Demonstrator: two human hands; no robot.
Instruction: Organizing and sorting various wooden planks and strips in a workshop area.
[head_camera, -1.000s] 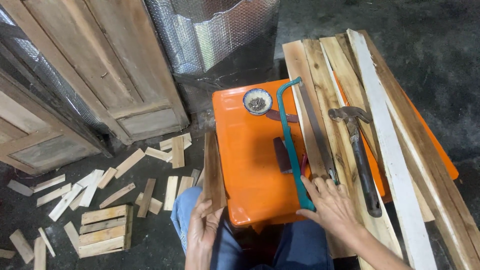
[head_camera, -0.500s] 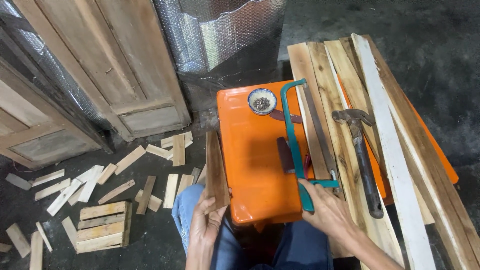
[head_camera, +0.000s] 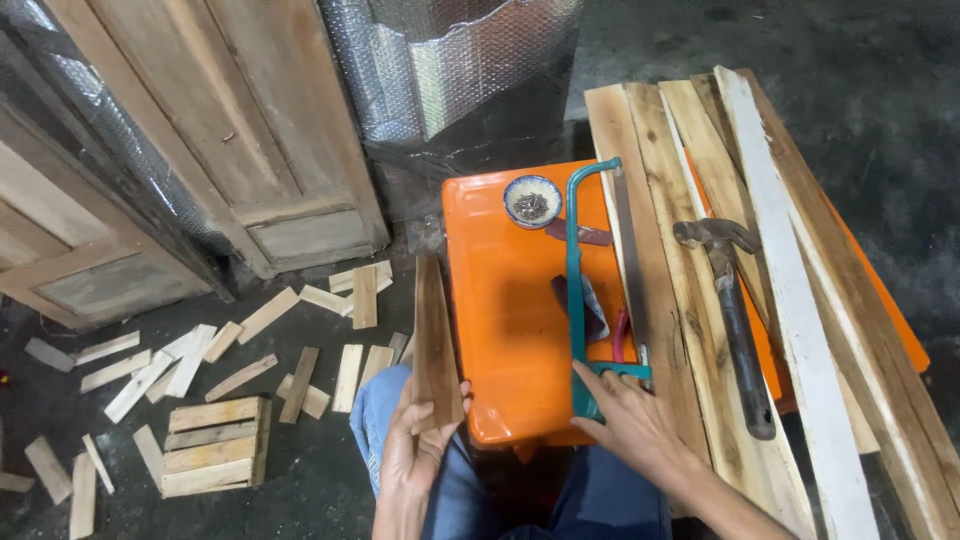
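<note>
My left hand (head_camera: 418, 450) is closed around the lower end of a dark wooden slat (head_camera: 434, 345), which stands just off the left edge of the orange worktop (head_camera: 500, 330). My right hand (head_camera: 632, 425) rests at the near edge, fingers curled over the handle of the teal hacksaw (head_camera: 577, 290). The saw lies flat along the right side of the orange surface, blade beside the pale planks (head_camera: 700, 260). A small bowl (head_camera: 532, 201) sits near the far edge, touching the saw frame. A hammer (head_camera: 735, 310) lies on the planks, well apart from both hands. Short wood offcuts (head_camera: 210, 400) are scattered on the floor to the left.
</note>
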